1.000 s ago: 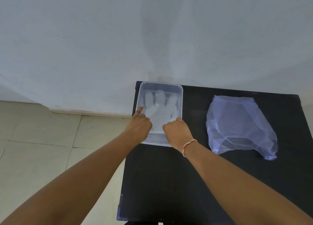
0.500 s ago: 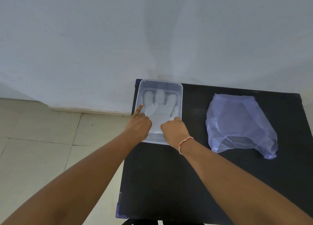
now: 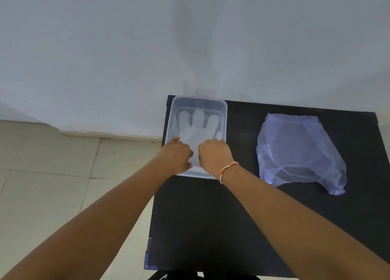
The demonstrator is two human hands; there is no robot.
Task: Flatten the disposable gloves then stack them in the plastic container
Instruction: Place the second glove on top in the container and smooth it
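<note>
A clear plastic container (image 3: pixel 225 119) stands at the far left corner of the black table (image 3: pixel 211 216). A translucent white disposable glove (image 3: pixel 198 130) lies flat inside it, fingers pointing to the wall. Whether more gloves lie under it I cannot tell. My left hand (image 3: pixel 177 155) and my right hand (image 3: pixel 213 155) are side by side in the container's near half, over the glove's cuff end. Both have their fingers curled down onto the glove, and the fingertips are hidden. A red and white thread circles my right wrist.
A crumpled bluish see-through plastic bag (image 3: pixel 295 151) lies on the table's right side. The table's left edge drops to a tiled floor (image 3: pixel 52 185). A pale wall (image 3: pixel 190 37) rises right behind the container.
My hands have drawn closer together over the cuff. My left index finger, stretched along the container's left rim before, is now curled in. The container and bag have stayed put.
</note>
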